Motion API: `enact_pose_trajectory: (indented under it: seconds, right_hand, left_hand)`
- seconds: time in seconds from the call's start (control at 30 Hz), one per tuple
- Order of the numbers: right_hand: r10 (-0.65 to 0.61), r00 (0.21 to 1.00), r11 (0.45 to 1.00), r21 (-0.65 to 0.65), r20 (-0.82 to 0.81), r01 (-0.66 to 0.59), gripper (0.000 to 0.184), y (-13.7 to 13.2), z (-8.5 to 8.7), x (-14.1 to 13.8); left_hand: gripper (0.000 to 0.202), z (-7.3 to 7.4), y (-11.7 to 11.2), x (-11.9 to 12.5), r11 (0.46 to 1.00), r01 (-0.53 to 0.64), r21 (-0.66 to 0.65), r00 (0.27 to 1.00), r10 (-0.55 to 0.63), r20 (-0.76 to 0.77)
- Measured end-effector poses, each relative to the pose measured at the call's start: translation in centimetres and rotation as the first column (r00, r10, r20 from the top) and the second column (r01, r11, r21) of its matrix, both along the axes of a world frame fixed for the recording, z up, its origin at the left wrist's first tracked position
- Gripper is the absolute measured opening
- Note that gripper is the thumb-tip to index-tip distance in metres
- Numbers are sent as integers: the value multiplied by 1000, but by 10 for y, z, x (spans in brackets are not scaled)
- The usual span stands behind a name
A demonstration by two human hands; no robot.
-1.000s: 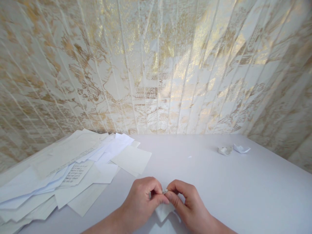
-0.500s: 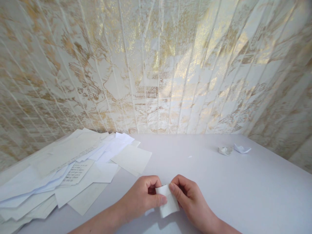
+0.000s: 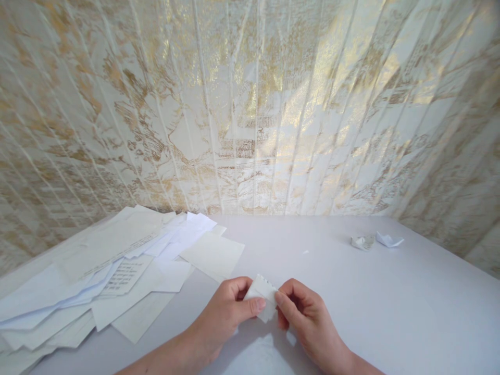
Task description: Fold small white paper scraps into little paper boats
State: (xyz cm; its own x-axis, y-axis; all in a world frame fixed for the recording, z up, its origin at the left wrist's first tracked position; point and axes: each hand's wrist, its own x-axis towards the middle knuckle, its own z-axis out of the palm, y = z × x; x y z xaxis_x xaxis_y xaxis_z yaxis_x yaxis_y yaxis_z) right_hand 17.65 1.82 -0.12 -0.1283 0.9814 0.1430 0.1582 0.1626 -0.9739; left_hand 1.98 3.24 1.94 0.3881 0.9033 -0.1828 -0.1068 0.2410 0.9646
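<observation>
Both my hands hold one small folded piece of white paper (image 3: pixel 262 298) just above the white table (image 3: pixel 390 312), near its front edge. My left hand (image 3: pixel 228 315) pinches the paper's left side between thumb and curled fingers. My right hand (image 3: pixel 302 315) pinches its right side the same way. The paper stands tilted, with its top edge raised between my thumbs.
A loose pile of white paper sheets (image 3: pixel 109 271) spreads over the table's left side. Two small folded paper pieces (image 3: pixel 361 241) (image 3: pixel 387 239) lie at the back right. A gold-patterned cream curtain (image 3: pixel 250 104) hangs behind and along the right.
The paper, a second ago hidden low between my fingertips, has been turned up and lifted. Both hands have moved slightly away from me, still pinching it.
</observation>
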Motion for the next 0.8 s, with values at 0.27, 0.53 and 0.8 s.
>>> enact_pose_trajectory:
  seconds: [0.27,0.53,0.8]
  right_hand:
    - [60,990,998,2,125,-61,33,-1,1,1]
    - [51,955,981,-165,-291,-102,31,4,2,4]
    - [-14,891,962,-250,-454,-112,31,6,2,2]
  left_hand:
    - [23,-2,3,-4,997,-52,58,992,58,-114]
    - [29,8,5,-10,995,44,90,997,-49,55]
    - [24,10,5,-10,974,-57,218,998,58,4]
